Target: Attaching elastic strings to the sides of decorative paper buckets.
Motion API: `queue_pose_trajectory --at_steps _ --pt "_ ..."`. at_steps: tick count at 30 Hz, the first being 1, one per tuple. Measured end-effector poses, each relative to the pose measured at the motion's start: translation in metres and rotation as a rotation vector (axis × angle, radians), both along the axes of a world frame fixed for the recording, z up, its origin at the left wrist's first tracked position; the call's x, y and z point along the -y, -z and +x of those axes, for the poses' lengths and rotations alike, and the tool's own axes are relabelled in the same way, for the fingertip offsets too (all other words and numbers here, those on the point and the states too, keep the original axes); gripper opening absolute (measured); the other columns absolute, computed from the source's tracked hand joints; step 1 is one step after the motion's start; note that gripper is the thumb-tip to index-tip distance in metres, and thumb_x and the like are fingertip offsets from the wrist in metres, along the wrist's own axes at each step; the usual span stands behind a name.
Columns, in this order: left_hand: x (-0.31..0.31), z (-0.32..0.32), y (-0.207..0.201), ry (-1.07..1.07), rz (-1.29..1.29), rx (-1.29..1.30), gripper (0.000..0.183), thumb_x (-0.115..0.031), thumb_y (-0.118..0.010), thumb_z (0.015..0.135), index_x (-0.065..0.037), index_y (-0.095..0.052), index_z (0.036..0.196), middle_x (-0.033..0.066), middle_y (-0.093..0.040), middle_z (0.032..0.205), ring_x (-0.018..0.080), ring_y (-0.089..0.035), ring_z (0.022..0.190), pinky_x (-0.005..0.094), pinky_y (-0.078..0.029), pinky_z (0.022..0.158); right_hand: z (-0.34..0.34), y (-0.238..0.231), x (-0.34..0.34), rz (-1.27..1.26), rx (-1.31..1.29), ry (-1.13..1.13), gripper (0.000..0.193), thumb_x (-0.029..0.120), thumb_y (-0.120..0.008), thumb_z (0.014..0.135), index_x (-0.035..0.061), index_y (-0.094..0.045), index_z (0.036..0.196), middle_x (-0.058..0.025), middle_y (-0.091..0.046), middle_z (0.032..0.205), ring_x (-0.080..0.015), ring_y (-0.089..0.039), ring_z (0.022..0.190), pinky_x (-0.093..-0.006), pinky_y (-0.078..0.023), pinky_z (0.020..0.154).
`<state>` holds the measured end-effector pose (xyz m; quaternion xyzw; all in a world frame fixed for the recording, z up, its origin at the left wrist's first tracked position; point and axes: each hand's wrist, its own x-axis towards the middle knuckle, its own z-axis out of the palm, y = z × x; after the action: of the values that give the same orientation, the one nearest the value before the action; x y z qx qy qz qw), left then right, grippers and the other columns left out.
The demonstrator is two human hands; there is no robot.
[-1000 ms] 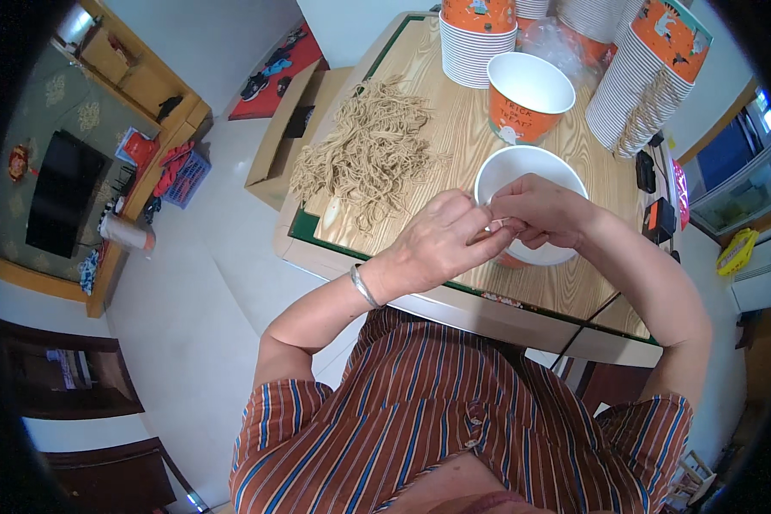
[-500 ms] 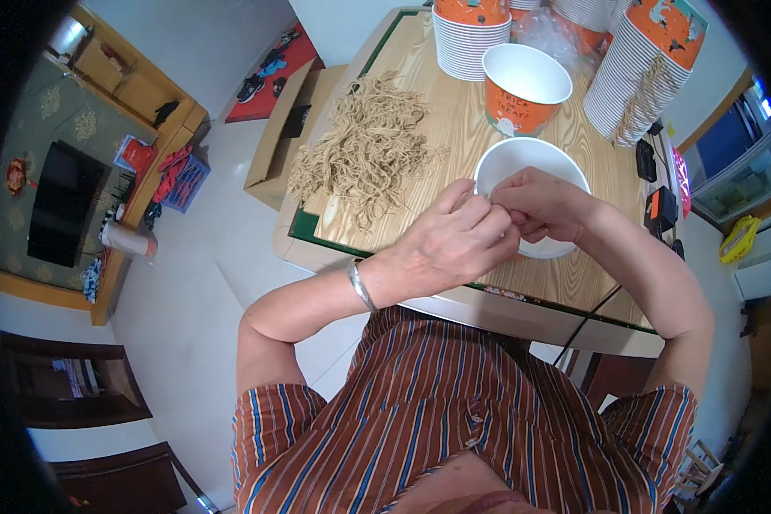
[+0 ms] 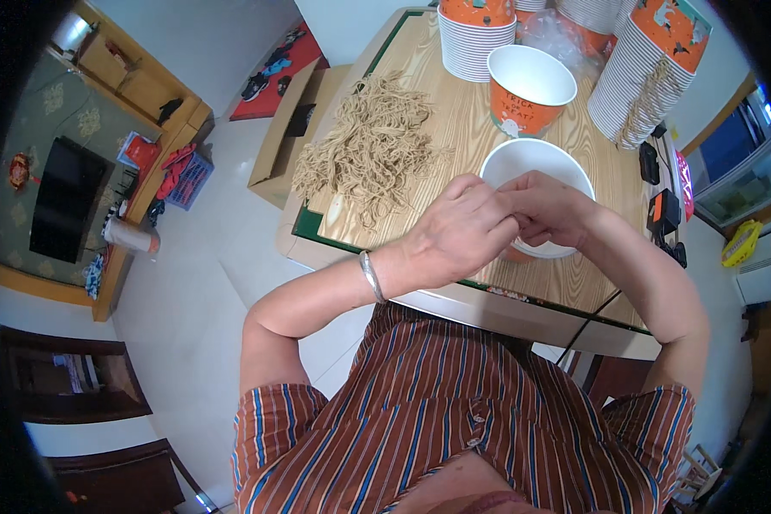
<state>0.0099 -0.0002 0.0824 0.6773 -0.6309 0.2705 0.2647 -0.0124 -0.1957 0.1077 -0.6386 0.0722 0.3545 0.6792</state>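
Note:
My left hand (image 3: pixel 464 231), with a silver bangle at the wrist, and my right hand (image 3: pixel 553 210) meet over the near side of a white-lined paper bucket (image 3: pixel 535 156). Fingers of both hands are closed and pressed together at its rim. What they pinch is hidden behind the knuckles. Just beyond stands a second paper bucket (image 3: pixel 527 116), upright, orange outside with dark printing. To the left of the hands, a loose heap of tan twine (image 3: pixel 364 154) lies on the wood-grain table (image 3: pixel 450 111).
At the back stand a stack of paper buckets (image 3: pixel 478 53) and, to its right, a leaning stack (image 3: pixel 630 94) with twine loops (image 3: pixel 651 107) hanging on it. A clear plastic bag (image 3: pixel 557 38) lies between them. Black devices (image 3: pixel 664 210) line the right edge; an open cardboard box (image 3: pixel 283 137) stands left.
My hands have drawn closer together at the bucket's rim, the left one turning slightly over the right fingertips. The whole view has shifted a little; buckets and twine stay in place.

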Motion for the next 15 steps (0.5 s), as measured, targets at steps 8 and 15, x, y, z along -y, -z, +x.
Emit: queue_pose_trajectory --at_steps 8,15 --pt "-0.001 -0.01 0.026 0.02 -0.266 -0.615 0.015 0.003 -0.067 0.08 -0.005 -0.059 0.091 0.0082 -0.057 0.09 0.0229 -0.057 0.086 0.0339 -0.047 0.079 -0.002 0.004 0.006 0.014 0.0 0.021 0.023 0.017 -0.062 0.085 0.0109 -0.05 0.067 0.0047 -0.039 0.058 -0.0047 -0.03 0.044 -0.0228 -0.02 0.04" --pt "-0.002 -0.025 0.067 0.11 -0.561 -1.351 0.014 -0.001 -0.055 0.096 -0.002 -0.052 0.11 0.0043 -0.057 0.091 0.013 -0.056 0.083 0.0289 -0.046 0.083 -0.006 -0.006 -0.003 -0.045 -0.003 0.046 0.019 0.02 -0.065 0.085 0.0067 -0.06 0.073 0.0052 -0.037 0.058 -0.0049 -0.027 0.045 -0.0233 -0.018 0.041"
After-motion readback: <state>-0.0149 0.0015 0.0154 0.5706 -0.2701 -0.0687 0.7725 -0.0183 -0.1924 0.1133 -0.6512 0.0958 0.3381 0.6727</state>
